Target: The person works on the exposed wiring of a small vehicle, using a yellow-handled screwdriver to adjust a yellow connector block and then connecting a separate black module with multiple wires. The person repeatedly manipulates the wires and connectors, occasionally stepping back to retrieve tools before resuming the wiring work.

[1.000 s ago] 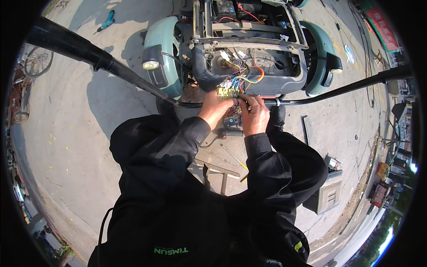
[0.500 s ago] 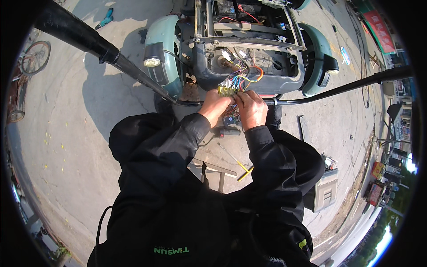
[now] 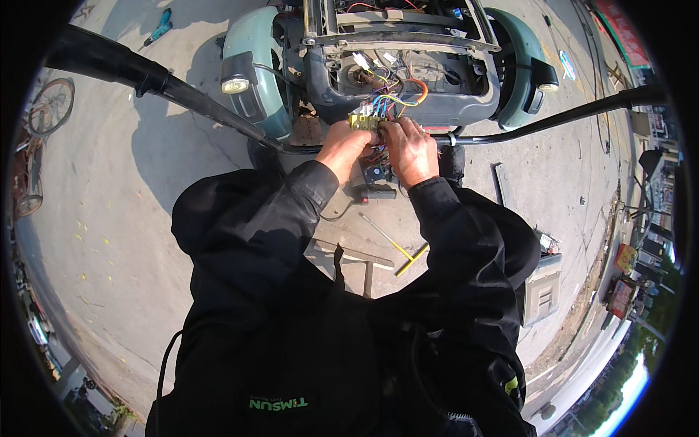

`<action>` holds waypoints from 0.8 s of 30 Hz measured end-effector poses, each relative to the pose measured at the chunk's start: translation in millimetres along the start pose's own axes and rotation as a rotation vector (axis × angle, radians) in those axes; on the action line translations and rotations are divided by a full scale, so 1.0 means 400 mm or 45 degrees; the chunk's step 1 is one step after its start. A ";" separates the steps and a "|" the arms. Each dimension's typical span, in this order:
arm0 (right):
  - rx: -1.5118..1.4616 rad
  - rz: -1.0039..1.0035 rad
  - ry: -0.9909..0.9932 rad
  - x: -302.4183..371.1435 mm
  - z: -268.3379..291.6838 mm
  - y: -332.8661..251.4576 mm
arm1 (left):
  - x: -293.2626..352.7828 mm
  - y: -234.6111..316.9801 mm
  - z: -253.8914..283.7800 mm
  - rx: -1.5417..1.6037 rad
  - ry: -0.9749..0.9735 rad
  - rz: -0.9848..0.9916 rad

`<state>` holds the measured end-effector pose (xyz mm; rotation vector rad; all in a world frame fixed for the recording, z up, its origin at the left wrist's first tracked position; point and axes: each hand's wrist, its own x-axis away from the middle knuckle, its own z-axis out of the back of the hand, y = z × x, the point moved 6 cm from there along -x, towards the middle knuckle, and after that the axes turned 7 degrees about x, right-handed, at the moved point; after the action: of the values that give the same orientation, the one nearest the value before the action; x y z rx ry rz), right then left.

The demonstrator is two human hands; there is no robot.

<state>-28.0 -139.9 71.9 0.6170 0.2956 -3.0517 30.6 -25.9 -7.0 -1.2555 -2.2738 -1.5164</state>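
My left hand (image 3: 341, 151) is closed around the left and lower side of a yellow terminal block (image 3: 362, 122). Close beside it, my right hand (image 3: 413, 154) has its fingers bent and pressed together at the block's right end; its fingertips are partly hidden. Coloured wires (image 3: 394, 99), among them orange, yellow and blue ones, run from the block up to the open front of a vehicle body (image 3: 437, 111). More wires hang below my hands, beside a dark blue box-shaped part (image 3: 375, 173).
A black handlebar (image 3: 233, 125) crosses in front of me. Teal fenders (image 3: 256, 109) with lamps flank the frame. On the ground lie a handlebar grip (image 3: 380, 193), a yellow T-handled tool (image 3: 412, 261), a grey case (image 3: 540, 291) and a teal power tool (image 3: 159, 28).
The whole view has shifted slightly, so the vehicle and my hands sit a little higher in the picture. Both hands keep their hold at the terminal block.
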 end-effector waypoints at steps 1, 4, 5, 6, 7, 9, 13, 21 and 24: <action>-0.014 -0.039 0.024 0.001 -0.001 0.002 | -0.002 0.000 -0.001 -0.001 -0.005 -0.005; -0.202 -0.282 0.022 0.016 -0.010 0.014 | -0.004 -0.003 -0.003 -0.011 -0.020 0.000; -0.195 -0.320 0.043 0.021 -0.008 0.013 | -0.004 -0.003 -0.003 -0.002 -0.025 -0.004; -0.205 -0.341 0.073 0.026 -0.006 0.009 | -0.004 -0.005 -0.002 0.003 -0.022 -0.004; -0.216 -0.361 0.099 0.030 -0.003 0.006 | -0.004 -0.006 -0.001 0.000 -0.015 0.002; -0.190 -0.341 0.114 0.030 0.000 -0.006 | -0.002 -0.004 0.000 -0.002 -0.008 -0.011; -0.065 -0.284 0.053 0.017 0.004 -0.008 | 0.005 0.002 -0.005 -0.050 -0.009 -0.018; 0.083 0.192 -0.073 -0.006 0.004 0.002 | 0.009 0.010 -0.010 0.055 0.043 -0.058; 0.121 0.125 -0.054 -0.008 -0.003 0.002 | 0.002 0.005 -0.007 0.027 0.036 -0.058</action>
<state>-24.6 -140.5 71.9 0.5524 0.1165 -2.9937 30.7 -27.3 -3.7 -1.1771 -2.3099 -1.5107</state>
